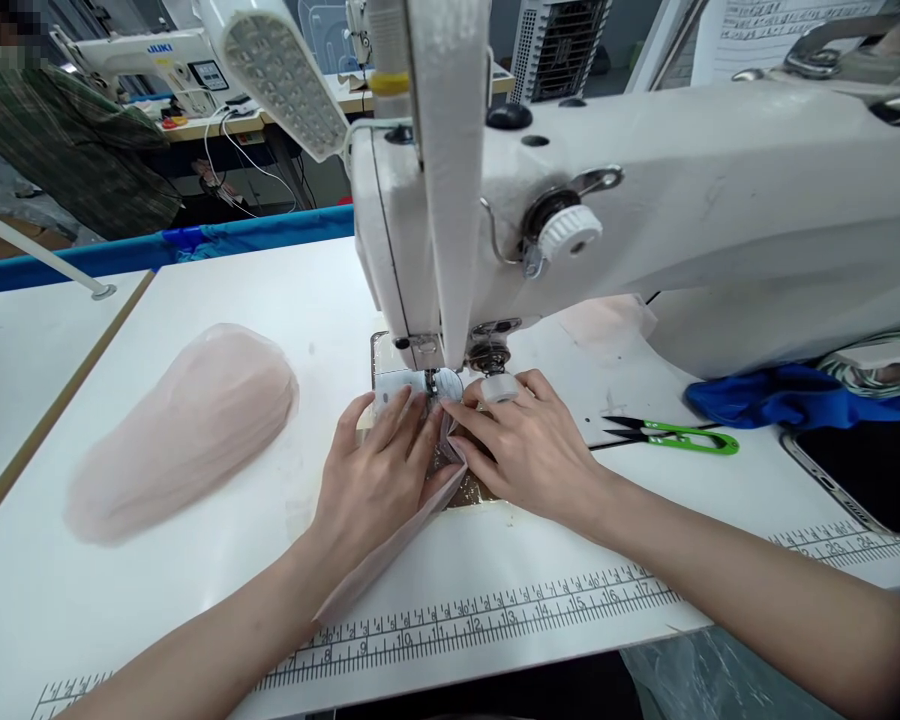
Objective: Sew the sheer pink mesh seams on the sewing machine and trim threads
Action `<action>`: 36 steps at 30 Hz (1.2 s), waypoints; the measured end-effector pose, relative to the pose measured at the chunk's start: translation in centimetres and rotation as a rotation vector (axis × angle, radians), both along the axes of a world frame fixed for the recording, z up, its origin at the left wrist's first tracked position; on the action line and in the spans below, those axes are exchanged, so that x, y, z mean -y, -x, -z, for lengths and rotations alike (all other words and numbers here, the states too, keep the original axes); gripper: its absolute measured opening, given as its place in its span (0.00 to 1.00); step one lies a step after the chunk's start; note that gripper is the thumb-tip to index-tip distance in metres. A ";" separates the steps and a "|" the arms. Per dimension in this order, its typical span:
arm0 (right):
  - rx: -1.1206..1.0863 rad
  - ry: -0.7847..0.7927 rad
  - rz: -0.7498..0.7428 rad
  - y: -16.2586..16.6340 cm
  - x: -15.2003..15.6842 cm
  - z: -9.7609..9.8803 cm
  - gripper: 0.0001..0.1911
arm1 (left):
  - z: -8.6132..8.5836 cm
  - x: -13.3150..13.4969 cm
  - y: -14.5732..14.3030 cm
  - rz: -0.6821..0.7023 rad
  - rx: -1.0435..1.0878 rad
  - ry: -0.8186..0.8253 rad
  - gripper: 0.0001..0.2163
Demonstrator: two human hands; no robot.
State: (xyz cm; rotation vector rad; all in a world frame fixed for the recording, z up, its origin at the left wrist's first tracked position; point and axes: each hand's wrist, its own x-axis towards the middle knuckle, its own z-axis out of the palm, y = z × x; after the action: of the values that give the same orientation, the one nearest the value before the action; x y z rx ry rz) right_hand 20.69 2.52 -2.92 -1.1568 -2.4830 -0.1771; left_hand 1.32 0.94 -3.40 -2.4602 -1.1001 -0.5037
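My left hand lies flat with its fingers stretched out, pressing a strip of thin pale pink fabric onto the bed of the white sewing machine. My right hand rests beside it, fingers extended, fingertips on the same fabric just in front of the presser foot and needle. The strip trails from under my left hand toward the table's front edge. The fingertips of both hands nearly meet at the needle.
A pile of pale pink sheer fabric lies on the white table to the left. Green thread snips lie right of my hand, with blue cloth and a dark phone beyond. A printed ruler runs along the front edge. Another person stands far left.
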 end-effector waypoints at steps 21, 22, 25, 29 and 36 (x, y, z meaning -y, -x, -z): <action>0.053 -0.024 0.035 0.2 -0.1 -0.3 0.15 | 0.0 -0.2 0.0 -0.027 -0.009 -0.009 0.19; 0.058 -0.021 0.038 0.2 -0.1 -0.3 0.15 | 0.0 -0.2 0.0 -0.034 -0.008 0.011 0.19; 0.071 -0.021 0.040 0.2 -0.2 -0.3 0.15 | 0.2 -0.3 0.0 -0.056 0.010 0.077 0.20; 0.027 -0.039 0.022 0.2 -0.2 -0.3 0.15 | -0.1 -0.3 0.4 -0.012 0.080 0.109 0.19; -0.122 0.017 -0.271 -0.2 0.0 -0.4 0.21 | -4.8 1.5 1.4 0.063 0.188 0.666 0.18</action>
State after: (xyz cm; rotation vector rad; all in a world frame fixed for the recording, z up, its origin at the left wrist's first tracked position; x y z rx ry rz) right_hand 20.87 2.55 -2.50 -0.7996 -2.5033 -0.0090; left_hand -0.12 -0.55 1.38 -3.0709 -1.4528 -0.4432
